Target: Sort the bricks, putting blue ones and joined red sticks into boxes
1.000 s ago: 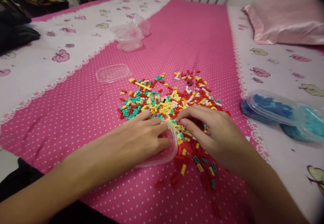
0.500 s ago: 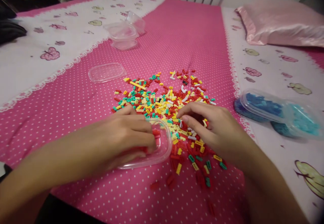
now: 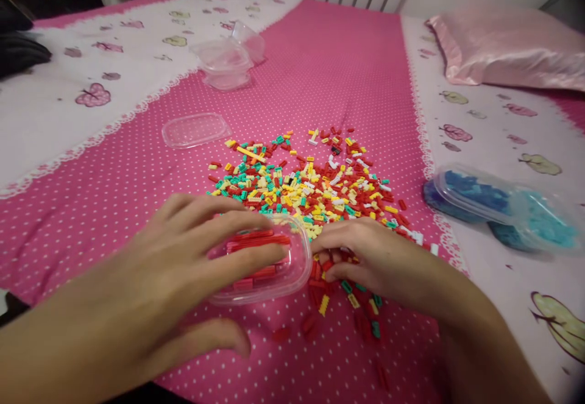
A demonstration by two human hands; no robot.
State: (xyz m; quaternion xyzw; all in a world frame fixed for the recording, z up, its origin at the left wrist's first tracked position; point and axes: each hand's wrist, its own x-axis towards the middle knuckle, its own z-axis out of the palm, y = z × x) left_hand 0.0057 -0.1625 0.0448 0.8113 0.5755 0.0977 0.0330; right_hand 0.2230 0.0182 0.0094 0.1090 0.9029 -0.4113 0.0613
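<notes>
My left hand is open, its fingers spread over a clear plastic container. Inside the container lie long red building bricks, partly covered by those fingers. To the right, my right hand reaches down into the near side of a heap of small building bricks in red, yellow, cream, green and white. Its fingers are curled toward the thumb among red bricks. Whatever they hold, if anything, is hidden.
Two lidded containers of blue bricks and turquoise bricks sit at the right. A clear lid lies left of the heap. Clear containers are stacked farther back. A pink pillow rests on the bedspread.
My left hand has drawn back leftward and spread its fingers, uncovering more red bricks in the container. My right hand has moved down and nearer, toward the heap's front edge.
</notes>
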